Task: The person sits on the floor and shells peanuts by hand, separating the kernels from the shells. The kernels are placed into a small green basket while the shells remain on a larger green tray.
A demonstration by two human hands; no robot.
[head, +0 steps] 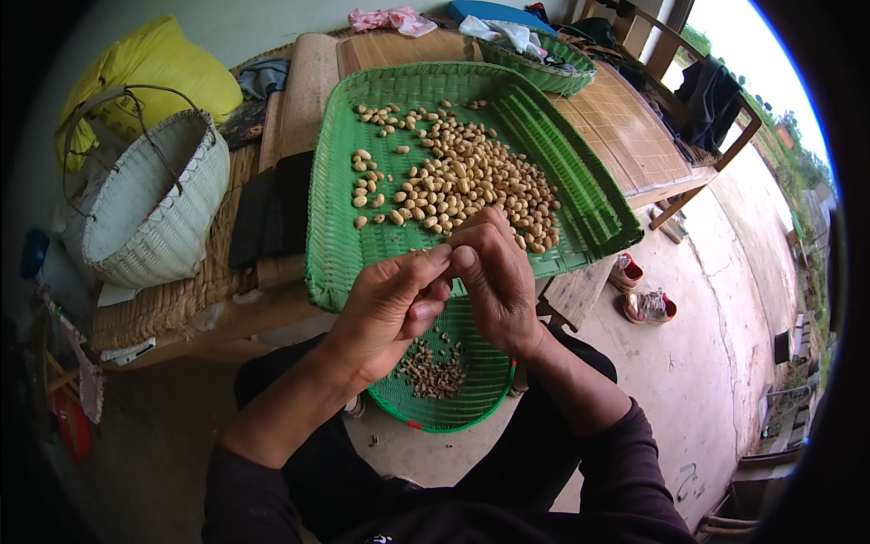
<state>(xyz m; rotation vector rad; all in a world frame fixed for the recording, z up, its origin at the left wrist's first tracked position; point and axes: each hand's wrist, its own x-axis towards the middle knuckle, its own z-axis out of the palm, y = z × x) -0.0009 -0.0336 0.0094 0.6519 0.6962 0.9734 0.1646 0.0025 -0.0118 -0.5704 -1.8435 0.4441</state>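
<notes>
My left hand (pixel 397 292) and my right hand (pixel 499 282) meet over the near rim of a green woven tray (pixel 340 251), thumbs and fingers pinched close together. Anything between the fingertips is too small or hidden to make out. Unshelled peanuts (pixel 469 177) are heaped in the middle and right of the tray, with some scattered to the left. Below my hands, between my knees, is a round green basket (pixel 486 387) with a red mark on its rim. Small dark brown pieces (pixel 435 374) lie in it; their kind is unclear.
A white woven basket (pixel 163 197) with a wire handle stands left, before a yellow sack (pixel 170 75). Behind the tray, a green basket (pixel 578 78) holds cloths (pixel 506 34). Shoes (pixel 649 306) lie on the concrete floor right of a wooden bench (pixel 578 292).
</notes>
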